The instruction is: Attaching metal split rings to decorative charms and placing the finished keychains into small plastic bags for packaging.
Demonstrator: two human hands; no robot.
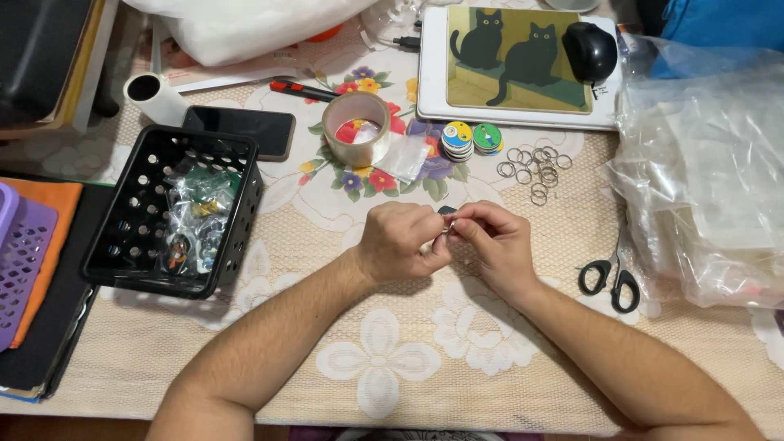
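My left hand (pixel 398 242) and my right hand (pixel 494 245) meet over the middle of the table, fingertips pinched together on a small metal ring with a dark piece (pixel 446 214) between them. Most of that small item is hidden by my fingers. Just beyond my hands lie several loose metal key rings (pixel 535 167) and two short stacks of round coloured badges (pixel 471 139). A roll of clear tape (pixel 356 129) stands to the left of the badges, next to a small clear plastic bag (pixel 404 157).
A black perforated basket (pixel 135 237) with bagged items sits at left, a phone (pixel 245 126) behind it. Black-handled scissors (pixel 611 278) lie at right beside a pile of clear plastic bags (pixel 710 188). A cat-picture pad (pixel 514 61) with a black mouse (pixel 590 51) is at the back.
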